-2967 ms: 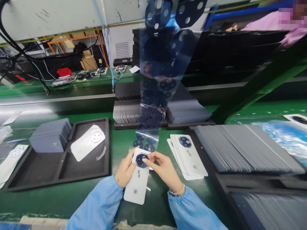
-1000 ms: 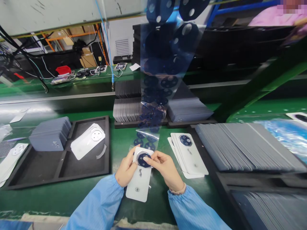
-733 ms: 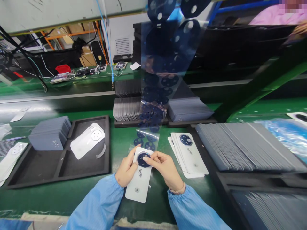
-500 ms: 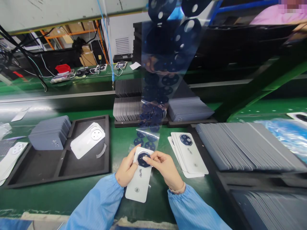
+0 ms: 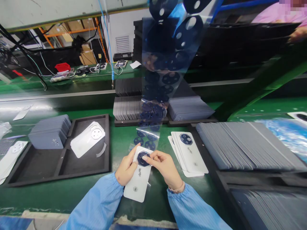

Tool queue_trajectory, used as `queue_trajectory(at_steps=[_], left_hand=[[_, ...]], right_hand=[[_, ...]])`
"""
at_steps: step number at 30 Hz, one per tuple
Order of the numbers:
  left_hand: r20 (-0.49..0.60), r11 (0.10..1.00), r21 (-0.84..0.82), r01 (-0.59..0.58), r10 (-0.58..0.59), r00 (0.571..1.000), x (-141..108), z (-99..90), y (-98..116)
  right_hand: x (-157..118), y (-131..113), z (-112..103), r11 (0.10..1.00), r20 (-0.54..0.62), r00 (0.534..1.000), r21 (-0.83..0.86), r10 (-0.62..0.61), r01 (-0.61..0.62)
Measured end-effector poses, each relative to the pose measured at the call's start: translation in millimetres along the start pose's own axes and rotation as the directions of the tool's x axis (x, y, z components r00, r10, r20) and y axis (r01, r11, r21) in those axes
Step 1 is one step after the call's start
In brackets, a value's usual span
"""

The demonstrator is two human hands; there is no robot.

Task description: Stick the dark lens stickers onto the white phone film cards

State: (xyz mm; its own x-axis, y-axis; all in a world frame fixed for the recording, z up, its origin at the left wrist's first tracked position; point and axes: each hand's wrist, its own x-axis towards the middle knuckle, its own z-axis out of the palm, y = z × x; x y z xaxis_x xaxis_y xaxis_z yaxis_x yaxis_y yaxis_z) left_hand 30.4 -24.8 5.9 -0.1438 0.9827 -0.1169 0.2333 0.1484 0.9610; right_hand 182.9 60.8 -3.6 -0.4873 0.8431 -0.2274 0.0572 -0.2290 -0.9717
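My left hand (image 5: pixel 126 169) is closed around the left edge of a white phone back cover (image 5: pixel 136 182), which is tilted, its top leaning right. A dark blue round sticker (image 5: pixel 143 158) with holes lies on the cover's camera area. My right hand (image 5: pixel 165 164) is closed at the cover's upper right, thumb pressed on the sticker and fingers curled; their tips are partly hidden. Just beyond the cover's top hangs a clear film strip (image 5: pixel 150 129) of similar dark stickers. To the right lies a small pile of white covers (image 5: pixel 192 156), the top one bearing a dark sticker.
At left, a black divided tray (image 5: pixel 59 172) carries grey panels (image 5: pixel 50 132) and white covers (image 5: pixel 87 140). Racks of grey panels (image 5: pixel 247 145) stand at right, more panels (image 5: pixel 127 108) behind. The film strip rises across the middle. A person in pink (image 5: pixel 271 14) is at upper right.
The lower end of the white cover has swung slightly left. My right thumb stays on the dark sticker, and both hands have barely moved.
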Motion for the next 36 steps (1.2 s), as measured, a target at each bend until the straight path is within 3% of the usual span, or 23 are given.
queue_trajectory(at_steps=[17,24,36], left_hand=[[0.005,0.995,-0.084,0.045,-0.045,0.999,0,0.6,-6],[-0.121,0.989,-0.142,0.048,-0.065,0.991,3,0.3,-10],[-0.048,0.999,-0.015,0.040,-0.041,0.998,0,2.2,-2]], right_hand=[[-1,-3,3,0.999,-0.015,0.999,-0.006,-0.051,0.051],[-2,-4,2,0.997,0.072,0.995,0.037,-0.072,0.070],[-2,-3,4,0.999,0.000,1.000,0.037,0.010,-0.010]])
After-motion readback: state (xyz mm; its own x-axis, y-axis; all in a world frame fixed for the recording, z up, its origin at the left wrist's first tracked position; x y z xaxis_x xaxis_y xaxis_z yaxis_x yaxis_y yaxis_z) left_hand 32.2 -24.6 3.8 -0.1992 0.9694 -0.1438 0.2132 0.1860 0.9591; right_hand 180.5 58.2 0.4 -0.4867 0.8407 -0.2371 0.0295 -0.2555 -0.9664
